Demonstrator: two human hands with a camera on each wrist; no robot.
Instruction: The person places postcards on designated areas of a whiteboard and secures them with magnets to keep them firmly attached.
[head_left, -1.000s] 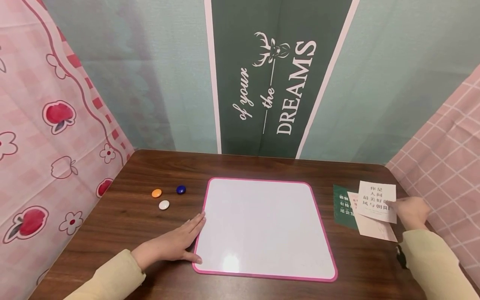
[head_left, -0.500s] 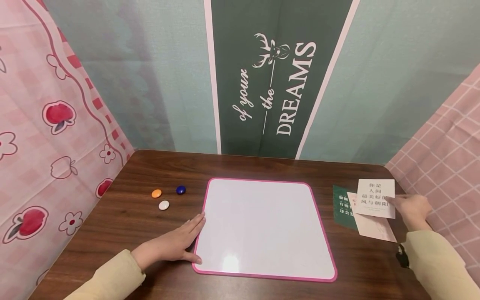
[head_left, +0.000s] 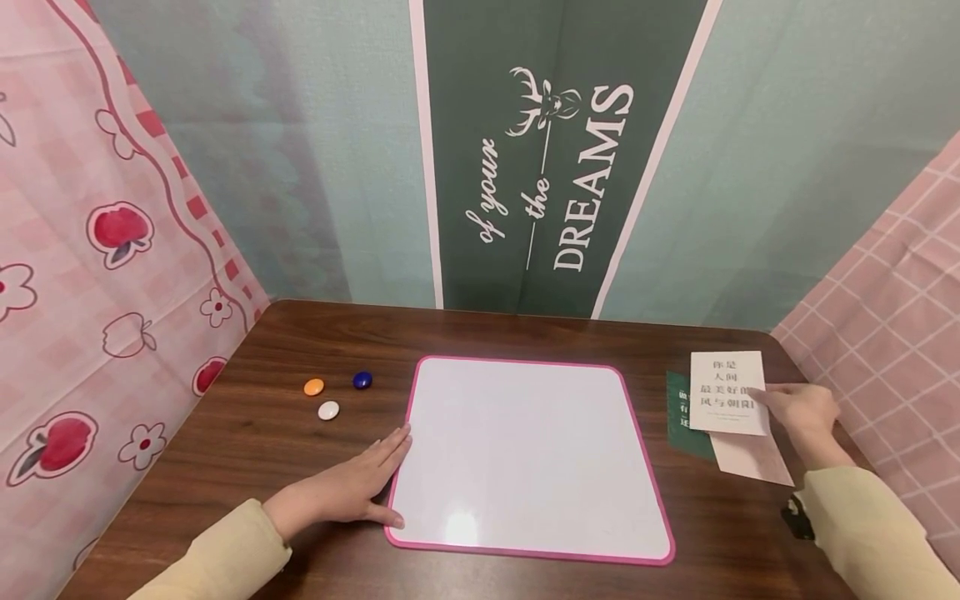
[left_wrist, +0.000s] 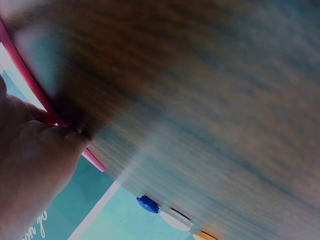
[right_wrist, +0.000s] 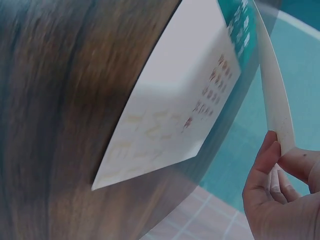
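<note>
My right hand (head_left: 804, 414) pinches the right edge of a white card (head_left: 726, 383) with dark printed characters. In the right wrist view, thumb and fingers hold this card (right_wrist: 276, 95) raised above the table. Below it lie a pale pink card (head_left: 750, 457) and a dark green card (head_left: 686, 437), both partly covered. My left hand (head_left: 358, 482) rests with straight fingers on the left edge of a whiteboard (head_left: 525, 454) with a pink frame. In the left wrist view, that hand (left_wrist: 37, 155) lies against the pink edge.
Left of the whiteboard sit three round magnet-like buttons: an orange one (head_left: 313, 387), a white one (head_left: 328, 410) and a dark blue one (head_left: 362, 380). A brown wooden table (head_left: 480, 329) bears everything. Curtains (head_left: 337, 167) enclose its back and both sides.
My right hand has lifted the white card slightly and carried it left, so it now covers more of the green card. The left hand and whiteboard have stayed in place.
</note>
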